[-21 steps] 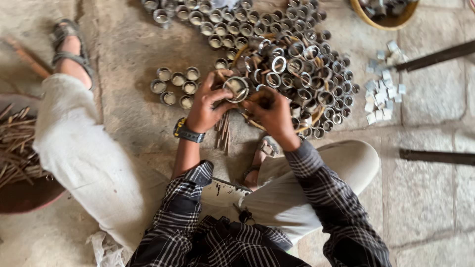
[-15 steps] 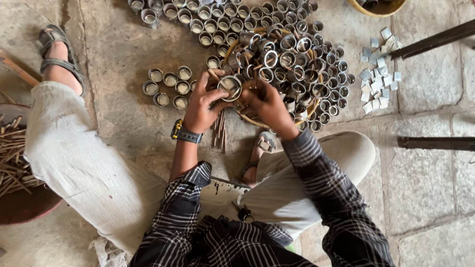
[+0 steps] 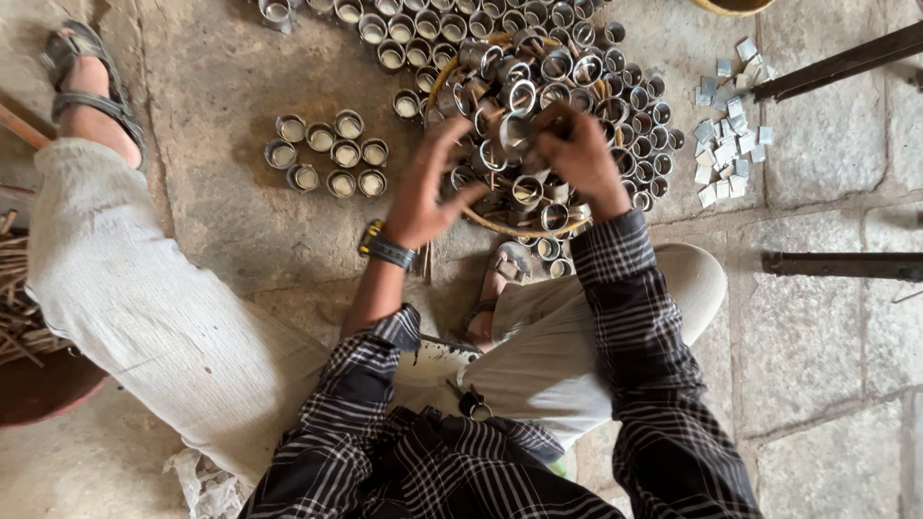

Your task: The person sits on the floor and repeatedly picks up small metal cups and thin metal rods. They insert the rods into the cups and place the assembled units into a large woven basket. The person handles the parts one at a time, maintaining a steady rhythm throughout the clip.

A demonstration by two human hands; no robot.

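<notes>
Both hands moved up over the basket point(image 3: 452, 72); left hand point(image 3: 428, 187) open & empty, right hand point(image 3: 577, 159) pinching a small tin point(image 3: 514, 130) btw them.

Floor point(image 3: 240, 96): large rough stone slabs, grey-brown, stained, joints visible at right and lower right. Two dark bars at right edge: one point(image 3: 846, 60) slanting at upper right, one point(image 3: 846, 264) level at mid right. Bundle of thin sticks point(image 3: 14, 317) at left edge, above a dark round rim point(image 3: 43, 399) at lower left. Light even, diffuse, shadows soft.
</notes>
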